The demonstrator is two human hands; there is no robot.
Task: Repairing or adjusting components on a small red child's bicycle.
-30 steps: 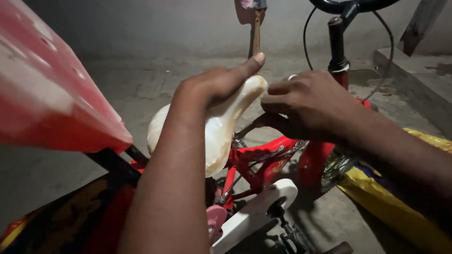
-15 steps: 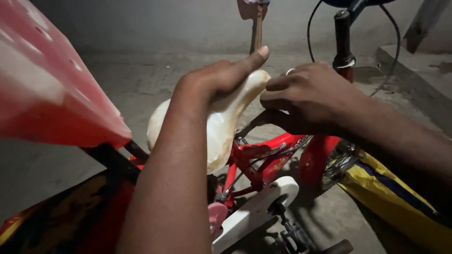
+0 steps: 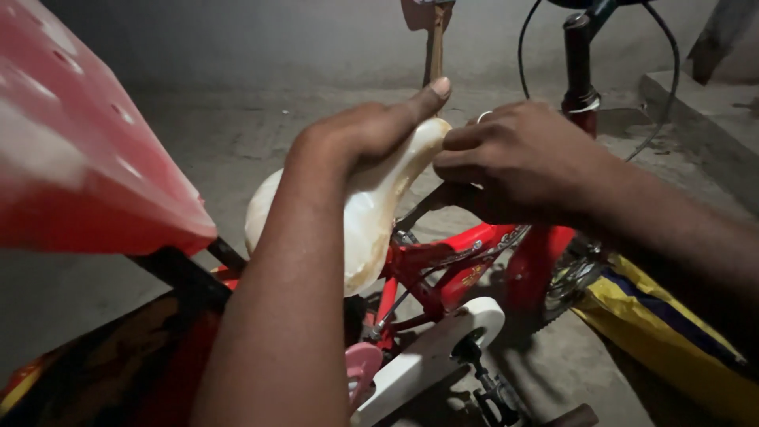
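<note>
Our left hand [image 3: 364,130] lies flat along the saddle [image 3: 371,205], whose long axis points forward; our right hand [image 3: 518,158] is curled closed at its nose.

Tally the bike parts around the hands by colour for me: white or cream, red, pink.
White or cream: 2, the saddle under the left hand and the chain guard.
Red: 2, the frame below the right hand and the perforated panel at left.
Pink: 1, the small part by the guard.
Total: 5.
</note>
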